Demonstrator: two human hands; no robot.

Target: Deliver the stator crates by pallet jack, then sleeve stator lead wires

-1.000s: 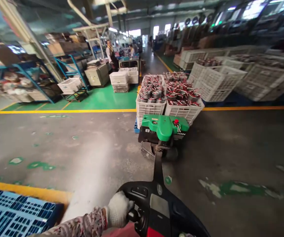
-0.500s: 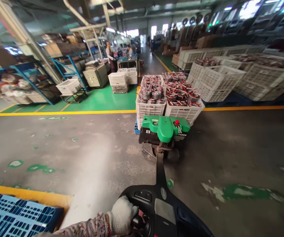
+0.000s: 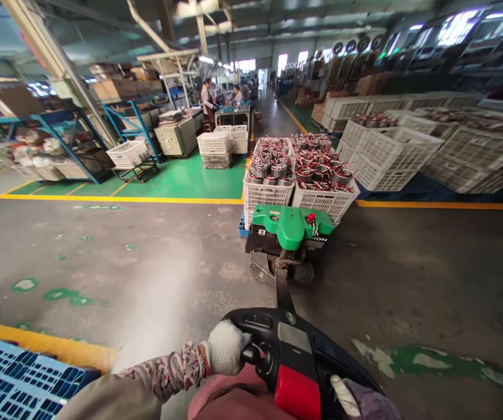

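A black control handle [image 3: 290,350] with a red end button fills the bottom middle, belonging to an electric pallet truck with a green cover [image 3: 292,224]. My left hand [image 3: 227,348], in a white knit glove, is closed around the handle's left side, by a black thumb knob. At the handle's lower right my right hand [image 3: 344,396] shows only in part, gloved fingers against the grip and the rest hidden by a grey sleeve. Beyond the truck stand white plastic crates [image 3: 325,199] on a blue pallet, filled with grey cylindrical parts with red and white wires.
Stacked white crates [image 3: 386,149] line the right side. A blue plastic pallet [image 3: 19,379] lies at lower left inside a yellow line. Blue racks [image 3: 70,143], a crate on a small cart [image 3: 129,154] and two people [image 3: 207,99] at a bench are farther off.
The handle sits higher and nearer in view, its red button now showing. My right hand has come into view at the handle's right. The background has shifted slightly right.
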